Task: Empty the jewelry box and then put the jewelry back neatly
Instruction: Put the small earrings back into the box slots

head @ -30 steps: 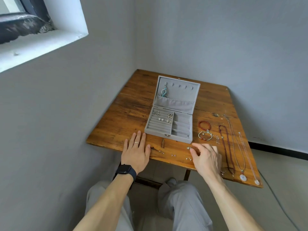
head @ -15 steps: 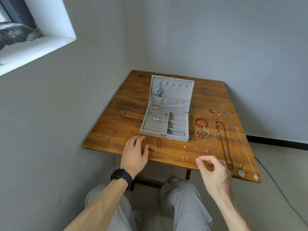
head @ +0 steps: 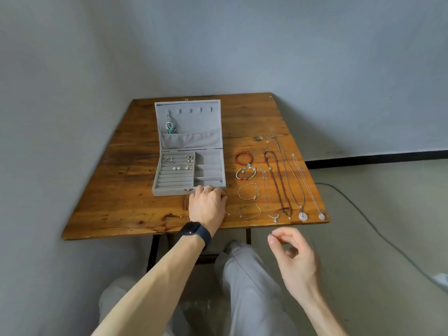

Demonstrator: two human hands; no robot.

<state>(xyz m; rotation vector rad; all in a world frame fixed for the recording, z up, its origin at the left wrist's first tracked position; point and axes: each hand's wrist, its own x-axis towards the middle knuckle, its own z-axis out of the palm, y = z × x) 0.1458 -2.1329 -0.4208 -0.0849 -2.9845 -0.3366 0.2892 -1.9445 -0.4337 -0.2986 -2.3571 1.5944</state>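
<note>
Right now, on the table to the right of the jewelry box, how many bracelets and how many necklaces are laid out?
Bracelets: 4
Necklaces: 4
Total: 8

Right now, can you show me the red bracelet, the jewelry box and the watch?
red bracelet (head: 236,160): head view, left side of its bead ring.
jewelry box (head: 167,191): head view, front wall left of the clasp.
watch (head: 190,231): head view, its dark face on the left wrist.
</note>
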